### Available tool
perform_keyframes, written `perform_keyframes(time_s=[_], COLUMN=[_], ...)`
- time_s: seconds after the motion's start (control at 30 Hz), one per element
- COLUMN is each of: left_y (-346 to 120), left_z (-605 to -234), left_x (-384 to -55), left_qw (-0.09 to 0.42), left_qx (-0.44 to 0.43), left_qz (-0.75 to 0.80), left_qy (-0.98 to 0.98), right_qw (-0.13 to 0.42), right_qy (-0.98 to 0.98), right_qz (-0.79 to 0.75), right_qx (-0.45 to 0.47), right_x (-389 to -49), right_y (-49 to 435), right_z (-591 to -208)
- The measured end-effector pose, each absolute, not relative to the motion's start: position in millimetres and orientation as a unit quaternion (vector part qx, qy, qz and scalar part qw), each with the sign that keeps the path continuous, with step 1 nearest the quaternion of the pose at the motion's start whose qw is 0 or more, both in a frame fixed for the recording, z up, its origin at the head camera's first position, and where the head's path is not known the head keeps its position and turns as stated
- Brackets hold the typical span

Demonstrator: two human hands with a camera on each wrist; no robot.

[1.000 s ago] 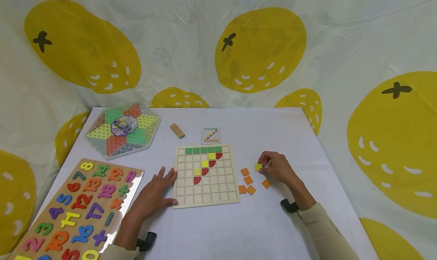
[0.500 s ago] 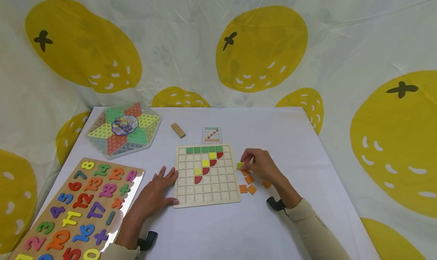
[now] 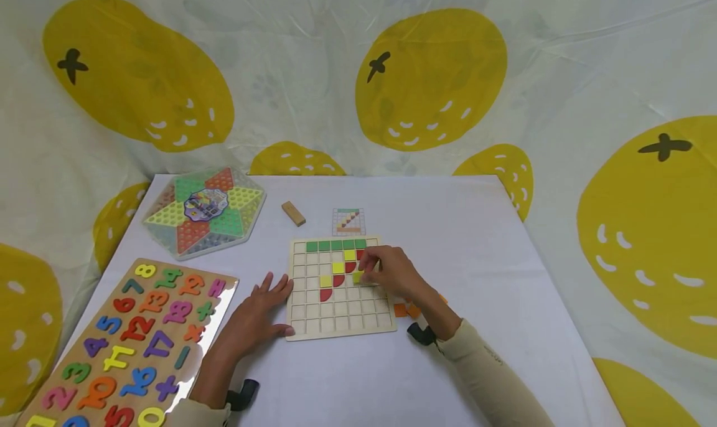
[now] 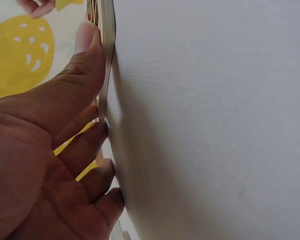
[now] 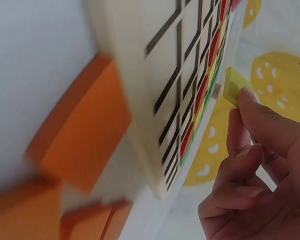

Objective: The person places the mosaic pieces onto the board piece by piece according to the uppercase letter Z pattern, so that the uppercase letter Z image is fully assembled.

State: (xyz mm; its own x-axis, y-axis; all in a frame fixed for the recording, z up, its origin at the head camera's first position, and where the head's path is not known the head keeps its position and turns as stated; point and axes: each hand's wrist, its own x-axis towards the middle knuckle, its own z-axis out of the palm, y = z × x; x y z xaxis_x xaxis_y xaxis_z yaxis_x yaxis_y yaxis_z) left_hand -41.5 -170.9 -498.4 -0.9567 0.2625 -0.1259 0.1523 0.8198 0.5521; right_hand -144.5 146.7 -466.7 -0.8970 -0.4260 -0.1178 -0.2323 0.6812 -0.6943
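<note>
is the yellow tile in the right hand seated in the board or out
Out: the right hand pinches the yellow tile, and the right wrist view shows it raised off the board.

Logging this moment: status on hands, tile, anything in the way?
Right hand pinches yellow tile above grid board. Left hand touches board's left edge. No obstruction seen at tile; loose orange tiles beside board.

Soft light leaves glare along the number board [image 3: 137, 349], while the right wrist view blurs the grid board's near edge [image 5: 132, 90].
</note>
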Motion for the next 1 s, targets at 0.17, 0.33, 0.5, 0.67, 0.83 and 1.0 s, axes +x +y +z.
perform_keyframes(time_s=[0.17,0.33,0.5,0.67,0.83,1.0], left_y=[-170.9,-171.6,-172.4,-173.4,-173.6,-172.7], left_z=[-499.7,-497.5,-496.7,-497.2,-498.6,-498.9], left_x=[-42.0,-42.0,-42.2,-41.9,-42.3,-42.5], left_qw=[0.097,0.097,0.098,0.095,0.094,0.098], left_qx=[0.108,0.112,0.115,0.120,0.119,0.115], left_qz=[0.278,0.277,0.278,0.281,0.285,0.286], left_qy=[0.950,0.949,0.949,0.948,0.947,0.946], right_qw=[0.138,0.136,0.152,0.163,0.149,0.149], right_qy=[0.905,0.903,0.908,0.914,0.920,0.926], right_qz=[-0.350,-0.342,-0.328,-0.319,-0.306,-0.282], right_qx=[-0.200,-0.220,-0.210,-0.191,-0.193,-0.202], right_x=[-140.4,-138.3,-133.1,-127.1,-124.1,-123.4], right_y=[125.3,105.9,87.5,73.1,62.8,53.5], right_z=[-466.5,-468.0,-469.5,-472.1,-476.3,-481.6])
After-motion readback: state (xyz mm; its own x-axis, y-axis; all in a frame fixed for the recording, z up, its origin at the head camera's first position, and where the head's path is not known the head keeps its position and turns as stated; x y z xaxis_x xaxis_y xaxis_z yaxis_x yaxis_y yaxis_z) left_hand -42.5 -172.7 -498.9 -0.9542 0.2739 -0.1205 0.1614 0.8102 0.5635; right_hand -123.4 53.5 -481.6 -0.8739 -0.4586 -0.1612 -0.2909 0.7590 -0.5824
